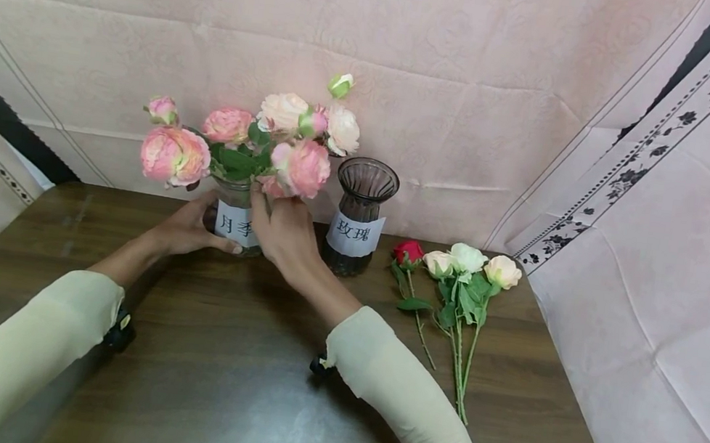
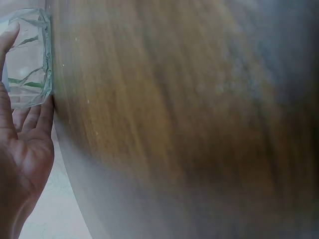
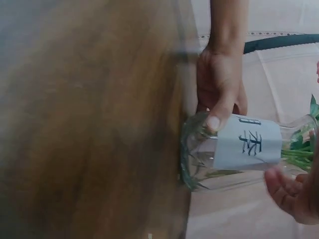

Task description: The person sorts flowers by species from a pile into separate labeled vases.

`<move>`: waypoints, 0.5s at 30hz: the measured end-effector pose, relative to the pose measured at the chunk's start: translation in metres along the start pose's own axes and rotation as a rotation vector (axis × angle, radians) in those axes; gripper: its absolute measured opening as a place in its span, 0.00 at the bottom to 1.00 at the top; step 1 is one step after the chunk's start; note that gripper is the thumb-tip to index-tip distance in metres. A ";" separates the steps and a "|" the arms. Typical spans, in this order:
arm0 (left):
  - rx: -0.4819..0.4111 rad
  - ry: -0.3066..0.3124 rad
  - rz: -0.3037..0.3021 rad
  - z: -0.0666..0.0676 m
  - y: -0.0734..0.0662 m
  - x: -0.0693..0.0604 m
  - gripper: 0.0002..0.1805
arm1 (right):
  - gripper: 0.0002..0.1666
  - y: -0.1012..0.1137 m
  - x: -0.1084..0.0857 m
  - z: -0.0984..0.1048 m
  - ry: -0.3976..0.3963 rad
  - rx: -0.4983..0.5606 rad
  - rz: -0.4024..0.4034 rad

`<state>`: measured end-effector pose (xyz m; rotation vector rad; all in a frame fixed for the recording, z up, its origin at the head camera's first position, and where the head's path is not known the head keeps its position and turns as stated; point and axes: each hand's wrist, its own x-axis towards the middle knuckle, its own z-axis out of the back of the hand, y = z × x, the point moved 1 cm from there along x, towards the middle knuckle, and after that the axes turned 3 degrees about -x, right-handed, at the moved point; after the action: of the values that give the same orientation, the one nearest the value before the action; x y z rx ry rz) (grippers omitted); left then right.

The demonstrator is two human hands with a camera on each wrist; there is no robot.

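Note:
A clear glass vase (image 1: 241,198) with a white label holds several pink and cream flowers (image 1: 175,156) and green leaves. My left hand (image 1: 186,228) grips its lower part, thumb in front and fingers around the side; the right wrist view shows this left hand (image 3: 222,82) on the labelled vase (image 3: 199,174) too. My right hand (image 1: 287,237) is at the vase's neck, below a pink bloom (image 1: 302,167). Its fingers are bent beside the green stems (image 3: 298,158) in the right wrist view, and whether they pinch a stem is hidden.
A dark ribbed vase (image 1: 366,197) with a white label stands just right of my right hand. Farther right on the wooden table (image 1: 212,381) lie a red rose (image 1: 408,252) and several white and cream roses (image 1: 468,258). A pale patterned cloth (image 1: 472,118) hangs behind.

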<state>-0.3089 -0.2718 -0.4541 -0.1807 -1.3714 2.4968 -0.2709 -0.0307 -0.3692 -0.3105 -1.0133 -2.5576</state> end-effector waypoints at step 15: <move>-0.020 -0.012 -0.031 -0.002 -0.003 -0.001 0.59 | 0.14 -0.023 -0.032 0.013 0.239 0.034 -0.039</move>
<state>-0.3074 -0.2694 -0.4526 -0.1482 -1.3932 2.4638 -0.2507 0.0020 -0.3847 0.0247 -0.9797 -2.5328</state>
